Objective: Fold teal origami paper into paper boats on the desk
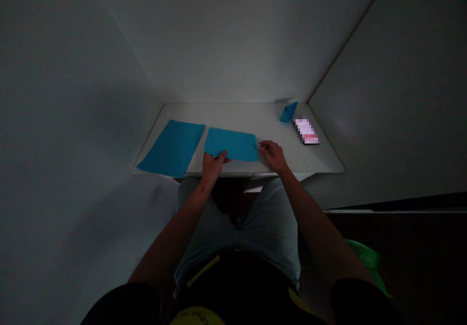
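Note:
A blue sheet of paper [233, 142] lies wider than tall at the front of the white desk. My left hand [214, 163] grips its lower edge, thumb on top and the other fingers partly hidden underneath. Just beyond the sheet's right edge is my right hand [273, 155], its fingers loosely bent and slightly apart, with nothing visible in them. A larger blue sheet [174, 147] rests flat to the left, its near corner reaching the desk's front edge.
At the back right of the desk [226, 115] stands a small folded blue paper shape [289, 112]. Beside it lies a phone [306, 131] with a lit, blurred screen. Pale walls close in the desk. Something green [367, 259] sits on the dark floor at lower right.

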{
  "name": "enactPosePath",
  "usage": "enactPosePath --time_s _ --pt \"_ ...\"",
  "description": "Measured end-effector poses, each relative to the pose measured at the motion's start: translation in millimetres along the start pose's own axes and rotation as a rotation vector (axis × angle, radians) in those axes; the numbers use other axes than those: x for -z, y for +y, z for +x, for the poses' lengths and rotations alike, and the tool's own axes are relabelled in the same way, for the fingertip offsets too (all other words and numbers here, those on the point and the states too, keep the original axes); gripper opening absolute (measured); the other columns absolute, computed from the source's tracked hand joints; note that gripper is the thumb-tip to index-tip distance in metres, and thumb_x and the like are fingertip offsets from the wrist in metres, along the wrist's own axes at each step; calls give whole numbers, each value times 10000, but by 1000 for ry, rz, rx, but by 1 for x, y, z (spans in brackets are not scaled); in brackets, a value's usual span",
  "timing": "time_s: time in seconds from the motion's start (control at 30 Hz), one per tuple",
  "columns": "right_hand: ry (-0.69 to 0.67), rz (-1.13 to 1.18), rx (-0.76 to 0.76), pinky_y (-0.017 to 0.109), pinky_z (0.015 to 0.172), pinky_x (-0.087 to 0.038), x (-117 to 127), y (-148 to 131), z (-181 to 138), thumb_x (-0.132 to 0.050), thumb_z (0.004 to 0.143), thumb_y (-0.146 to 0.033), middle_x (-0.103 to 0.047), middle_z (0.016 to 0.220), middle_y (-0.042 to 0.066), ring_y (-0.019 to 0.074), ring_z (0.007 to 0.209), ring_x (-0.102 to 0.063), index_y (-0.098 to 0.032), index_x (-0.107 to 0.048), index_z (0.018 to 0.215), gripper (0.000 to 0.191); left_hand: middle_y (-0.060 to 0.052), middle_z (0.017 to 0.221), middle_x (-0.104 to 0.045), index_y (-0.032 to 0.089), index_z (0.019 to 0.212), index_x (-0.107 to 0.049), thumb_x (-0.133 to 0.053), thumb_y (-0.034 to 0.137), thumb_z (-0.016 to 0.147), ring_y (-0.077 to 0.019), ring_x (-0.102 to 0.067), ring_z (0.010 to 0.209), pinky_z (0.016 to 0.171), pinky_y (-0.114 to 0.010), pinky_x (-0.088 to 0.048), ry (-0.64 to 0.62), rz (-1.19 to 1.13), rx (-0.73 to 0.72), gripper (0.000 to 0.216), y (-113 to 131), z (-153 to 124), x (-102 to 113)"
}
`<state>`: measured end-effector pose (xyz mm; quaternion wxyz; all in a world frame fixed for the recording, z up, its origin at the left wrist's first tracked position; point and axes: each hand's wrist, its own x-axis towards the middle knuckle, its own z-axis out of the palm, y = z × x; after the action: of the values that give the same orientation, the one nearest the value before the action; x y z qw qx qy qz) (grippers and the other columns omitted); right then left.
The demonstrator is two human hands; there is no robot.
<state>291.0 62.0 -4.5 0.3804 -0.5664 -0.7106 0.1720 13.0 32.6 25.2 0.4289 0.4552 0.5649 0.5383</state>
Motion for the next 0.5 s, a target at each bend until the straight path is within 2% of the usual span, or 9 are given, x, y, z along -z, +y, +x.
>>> enactPosePath --time_s 0.07,0.13,0.2,0.23,0.27,0.37,0.5 --pt "-42 -92 -3 480 996 -533 -2 -1 1 -511 1014 -767 -786 1155 125 308 1034 -713 -213 -716 1246 635 -157 1330 -681 208 1529 -425 -768 470 898 -264 -741 1039 930 -462 -642 53 254 -36 765 -11 -4 5" --pt "-65 -185 3 496 1007 -516 -5 -2 1 -522 1010 -773 -768 1190 138 327 1073 -697 -213 -719 1252 641 -209 1457 -598 184 1608 -319 -792 467 890 -323 -660 1266 1087 -520 -568 167 532 -126 905 -19 -7 13" --pt "-65 -266 8 520 1025 -498 -7 -4 0 -511 1011 -783 -736 1244 150 351 1141 -668 -225 -729 1247 643 -240 1530 -522 164 1617 -338 -803 502 882 -372 -552 1406 1173 -565 -489 247 751 -228 932 -21 -6 20" --pt "-60 -298 7 532 1031 -492 -8 -5 0 -505 1008 -792 -717 1271 156 363 1170 -651 -232 -732 1248 650 -237 1545 -507 168 1592 -401 -787 515 897 -384 -518 1437 1189 -577 -464 238 827 -276 868 -20 -4 23" --pt "-54 -324 5 543 1034 -489 -9 -6 -1 -503 1002 -805 -700 1291 161 373 1188 -637 -236 -733 1253 663 -224 1550 -507 186 1549 -481 -759 520 923 -387 -501 1452 1197 -581 -446 192 886 -319 763 -18 -1 25" --pt "-50 -365 -5 565 1039 -485 -11 -10 -2 -497 980 -845 -660 1321 170 387 1194 -617 -236 -727 1286 719 -148 1576 -534 264 1413 -654 -653 509 1006 -357 -462 1492 1237 -558 -384 -51 1005 -429 475 -8 16 29" --pt "-64 -384 -28 580 1061 -478 -12 -12 -3 -514 952 -873 -627 1341 164 389 1211 -604 -254 -702 1371 770 -99 1654 -505 293 1476 -644 -635 538 1004 -340 -377 1577 1297 -532 -302 -289 1097 -493 532 -4 39 26"
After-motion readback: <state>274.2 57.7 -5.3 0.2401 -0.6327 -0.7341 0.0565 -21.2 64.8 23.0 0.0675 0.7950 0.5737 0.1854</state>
